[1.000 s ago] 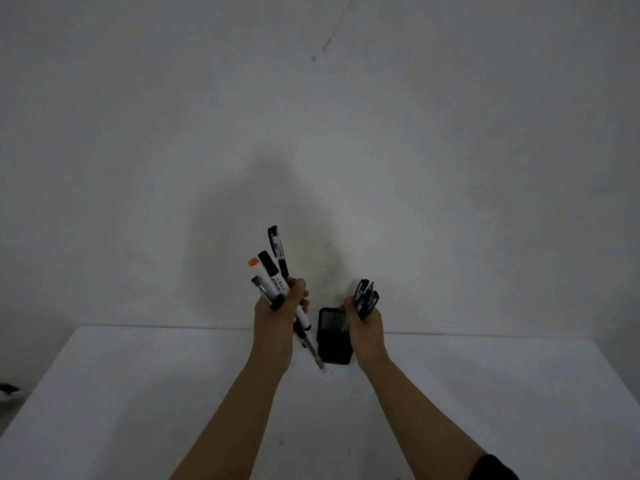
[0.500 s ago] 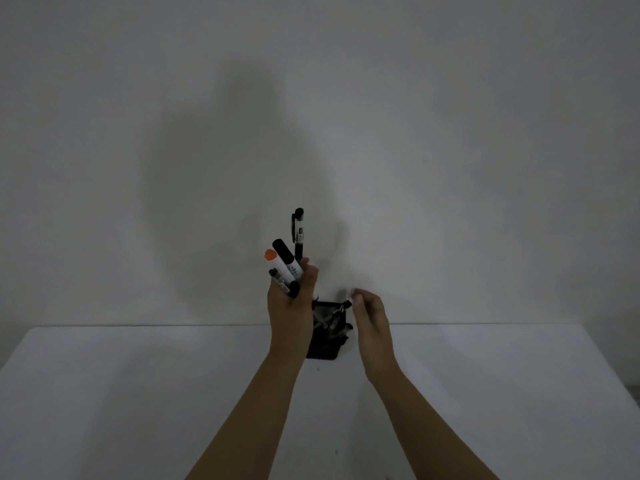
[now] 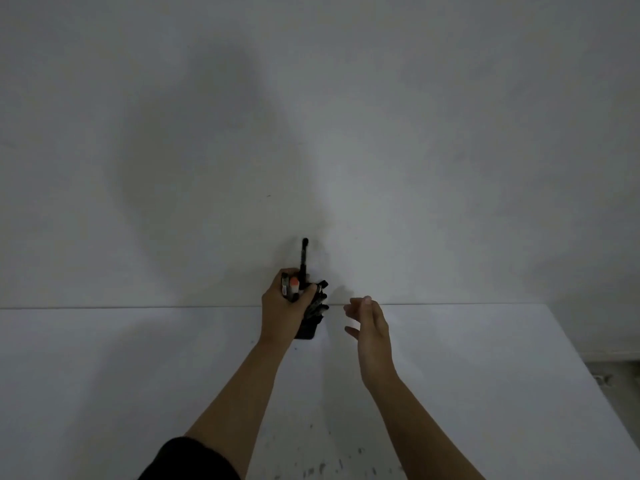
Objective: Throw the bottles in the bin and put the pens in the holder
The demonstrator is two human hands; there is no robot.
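My left hand [image 3: 282, 308] grips a bundle of pens [image 3: 294, 289], one with an orange cap and a thin black one sticking up highest. It holds them right over the black pen holder [image 3: 306, 331], which stands near the far edge of the white table [image 3: 138, 358]. Several dark pens [image 3: 320, 301] lean out of the holder to the right. My right hand [image 3: 370, 323] hovers just right of the holder, fingers apart and holding nothing. No bottle or bin is in view.
A plain grey-white wall [image 3: 415, 133] rises directly behind the table's far edge. The table's right edge [image 3: 588, 368] runs diagonally, with floor beyond it. Dark specks mark the tabletop near me.
My left hand has lowered its pens down onto the holder. My right hand, which dropped its pens into the holder earlier, has drawn back to the right and opened.
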